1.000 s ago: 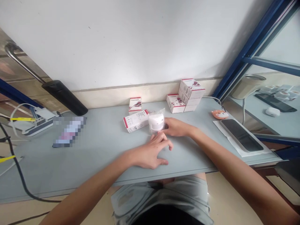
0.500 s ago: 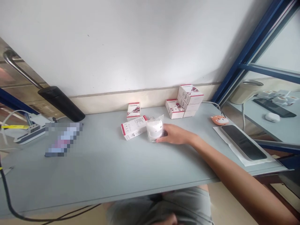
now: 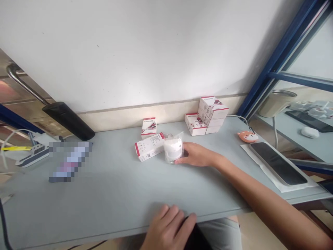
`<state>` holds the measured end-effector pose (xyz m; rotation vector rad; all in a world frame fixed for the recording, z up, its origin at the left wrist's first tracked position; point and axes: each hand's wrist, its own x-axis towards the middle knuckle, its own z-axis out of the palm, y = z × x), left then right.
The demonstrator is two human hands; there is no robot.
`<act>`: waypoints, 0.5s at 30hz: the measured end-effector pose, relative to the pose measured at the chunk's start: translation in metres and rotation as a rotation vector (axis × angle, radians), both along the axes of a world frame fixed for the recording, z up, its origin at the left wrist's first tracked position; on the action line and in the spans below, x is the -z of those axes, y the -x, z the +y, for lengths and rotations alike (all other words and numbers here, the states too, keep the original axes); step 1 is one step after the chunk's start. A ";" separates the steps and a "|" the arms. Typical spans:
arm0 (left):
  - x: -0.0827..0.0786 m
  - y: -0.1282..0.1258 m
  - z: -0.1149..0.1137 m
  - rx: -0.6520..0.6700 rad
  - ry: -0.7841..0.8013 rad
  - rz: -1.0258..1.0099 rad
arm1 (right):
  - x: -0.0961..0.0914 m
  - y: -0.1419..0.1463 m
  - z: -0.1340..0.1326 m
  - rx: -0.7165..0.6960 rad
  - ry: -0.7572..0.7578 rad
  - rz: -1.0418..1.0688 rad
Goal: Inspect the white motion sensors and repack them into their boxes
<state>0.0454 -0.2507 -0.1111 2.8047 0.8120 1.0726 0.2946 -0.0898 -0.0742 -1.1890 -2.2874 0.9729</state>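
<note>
My right hand is closed around the right side of a white rounded device in a clear plastic bag, which stands on the grey table. Its thumb lies along the front of the bag and the other fingers are partly hidden behind. Touching or just beside the bag on the left is a white and red carton, lying tilted. At the table's front edge, my left hand has its fingers curled over a black object. Most of that object is out of view, so its kind cannot be made out.
Another small carton stands by the wall, with several stacked cartons to the right. An orange animal-faced case and a phone on white paper lie at right. A blurred-out item and a black cylinder are at left.
My left hand has risen from my lap to the table's front edge with the black object. My right hand stays on the bagged device. The view has shifted slightly.
</note>
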 end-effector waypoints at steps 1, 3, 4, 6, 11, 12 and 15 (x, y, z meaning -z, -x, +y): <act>0.000 -0.009 0.007 -0.041 -0.127 0.037 | 0.000 0.000 0.000 0.003 -0.002 -0.002; 0.001 -0.025 0.020 -0.120 -0.181 0.034 | -0.002 0.001 -0.002 0.013 0.002 -0.014; 0.002 -0.030 0.025 -0.157 -0.177 0.009 | -0.003 0.001 -0.002 0.017 0.004 -0.021; 0.005 -0.033 0.031 -0.215 -0.170 0.004 | -0.004 0.002 -0.004 0.020 0.004 -0.035; 0.017 -0.043 0.037 -0.284 -0.233 0.194 | -0.006 0.004 -0.004 0.024 0.019 -0.036; 0.020 -0.049 0.039 -0.273 -0.241 0.200 | -0.006 0.004 -0.004 0.026 0.020 -0.032; 0.031 -0.067 0.040 -0.174 -0.207 0.194 | -0.006 0.005 -0.004 0.036 0.021 -0.019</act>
